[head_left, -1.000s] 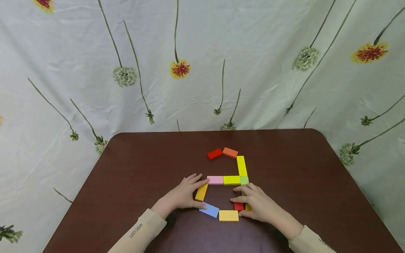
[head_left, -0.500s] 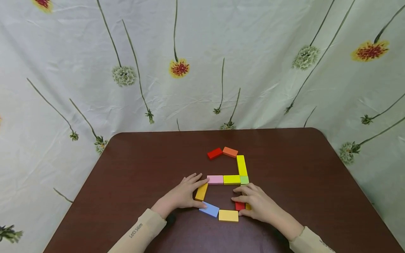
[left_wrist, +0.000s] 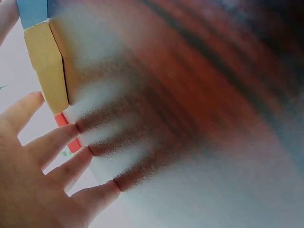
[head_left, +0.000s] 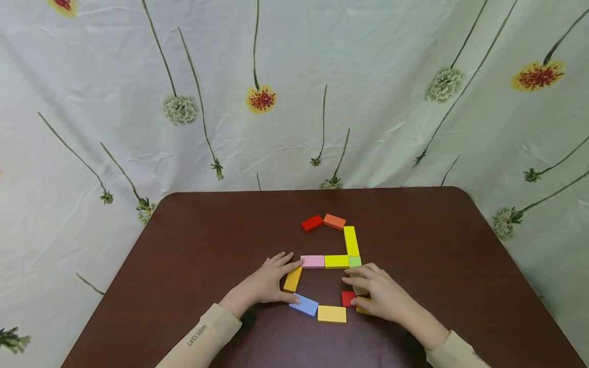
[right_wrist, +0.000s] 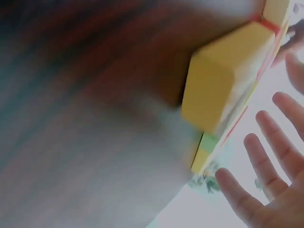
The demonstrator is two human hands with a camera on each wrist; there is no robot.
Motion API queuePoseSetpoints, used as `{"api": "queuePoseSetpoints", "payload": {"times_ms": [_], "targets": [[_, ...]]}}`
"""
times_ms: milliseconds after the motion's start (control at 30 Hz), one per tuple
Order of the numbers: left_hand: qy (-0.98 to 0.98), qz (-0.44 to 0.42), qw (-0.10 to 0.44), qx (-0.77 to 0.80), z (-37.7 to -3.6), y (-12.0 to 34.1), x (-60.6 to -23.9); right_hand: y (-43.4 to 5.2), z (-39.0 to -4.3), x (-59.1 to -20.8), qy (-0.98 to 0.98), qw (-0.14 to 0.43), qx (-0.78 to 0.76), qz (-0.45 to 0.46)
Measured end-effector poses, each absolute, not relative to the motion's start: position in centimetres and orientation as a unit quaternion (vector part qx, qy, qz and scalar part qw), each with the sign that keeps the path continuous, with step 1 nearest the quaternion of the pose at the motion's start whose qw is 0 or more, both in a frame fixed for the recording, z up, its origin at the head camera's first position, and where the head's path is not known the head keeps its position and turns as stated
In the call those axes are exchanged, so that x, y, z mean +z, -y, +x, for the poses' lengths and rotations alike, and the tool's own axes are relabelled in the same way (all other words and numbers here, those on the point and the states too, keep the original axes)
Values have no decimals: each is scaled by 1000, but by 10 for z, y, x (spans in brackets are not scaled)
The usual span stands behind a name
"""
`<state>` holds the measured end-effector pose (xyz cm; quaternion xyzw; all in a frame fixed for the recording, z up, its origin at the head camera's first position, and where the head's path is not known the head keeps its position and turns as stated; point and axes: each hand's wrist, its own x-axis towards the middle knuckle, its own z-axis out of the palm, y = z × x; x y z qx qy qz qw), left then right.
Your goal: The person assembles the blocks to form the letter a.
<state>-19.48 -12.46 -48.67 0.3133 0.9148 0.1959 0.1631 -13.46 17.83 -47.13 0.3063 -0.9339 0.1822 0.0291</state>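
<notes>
My left hand [head_left: 281, 282] lies flat on the brown table [head_left: 207, 245]. Its straight fingers touch the pink block [head_left: 313, 261] and the amber block [head_left: 293, 279], and its thumb touches the blue block [head_left: 304, 305]. My right hand [head_left: 358, 291] rests with spread fingers beside the small red block [head_left: 347, 298] and covers most of an orange block [head_left: 363, 308]. A yellow block [head_left: 332, 314] lies between the hands. In the left wrist view the fingers [left_wrist: 57, 142] are spread next to an amber block [left_wrist: 47, 76]. The right wrist view shows spread fingers [right_wrist: 266, 152] near a yellow block [right_wrist: 223, 85].
Further back, a yellow block [head_left: 337, 261], a green block [head_left: 355, 261] and a long yellow block [head_left: 351, 240] join the pink one. A red block [head_left: 312, 223] and an orange block [head_left: 334, 221] lie behind them. A flowered cloth [head_left: 294, 92] hangs behind the table.
My right hand has shifted a little to the right, uncovering the small red block. The left hand and the other blocks have stayed where they were.
</notes>
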Motion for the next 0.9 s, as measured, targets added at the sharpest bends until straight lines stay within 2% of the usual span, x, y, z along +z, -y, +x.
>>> {"api": "queuePoseSetpoints", "payload": {"times_ms": [233,600,900], "targets": [[-914,315,162,198,-195,125,-488,-192,-136,-471,950,34,166,264],[-915,313,160,199,-195,126,-488,-196,-137,-471,951,20,145,272],[-914,315,159,200,-194,126,-487,-197,-135,-475,945,56,137,291]]}}
